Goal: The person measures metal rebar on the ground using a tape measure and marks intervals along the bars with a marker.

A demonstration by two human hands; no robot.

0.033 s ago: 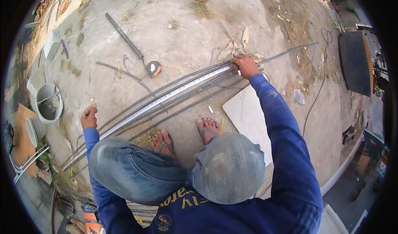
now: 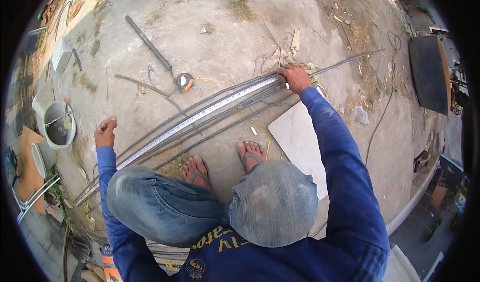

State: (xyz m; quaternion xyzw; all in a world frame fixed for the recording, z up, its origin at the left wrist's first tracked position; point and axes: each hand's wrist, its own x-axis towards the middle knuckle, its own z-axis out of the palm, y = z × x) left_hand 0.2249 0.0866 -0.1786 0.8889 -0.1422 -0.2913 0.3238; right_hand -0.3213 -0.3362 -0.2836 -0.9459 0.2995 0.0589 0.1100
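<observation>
My right hand (image 2: 296, 78) is closed at the far end of a white measuring tape (image 2: 200, 114), its fingers bent over a dark piece there. A short white stick, like chalk, pokes out beside those fingers. The tape runs down to the left among several long steel bars (image 2: 220, 127) on the ground and passes behind my left knee. Left of the bars, my left hand (image 2: 105, 133) is raised, with loosely bent fingers and nothing visible in them. An orange, black and white round tool (image 2: 184, 82) lies beyond the bars.
A white flat board (image 2: 300, 142) lies by my right knee. Near my feet is a small white stick (image 2: 254, 131). A dark pipe (image 2: 148, 43) lies beyond the bars. At the left stand a grey bucket (image 2: 59, 124) and a white block (image 2: 62, 54). A dark panel (image 2: 427, 74) is at the right.
My left hand has risen and shifted slightly left, away from the tape. My right hand stays at the tape's far end, nearly unmoved.
</observation>
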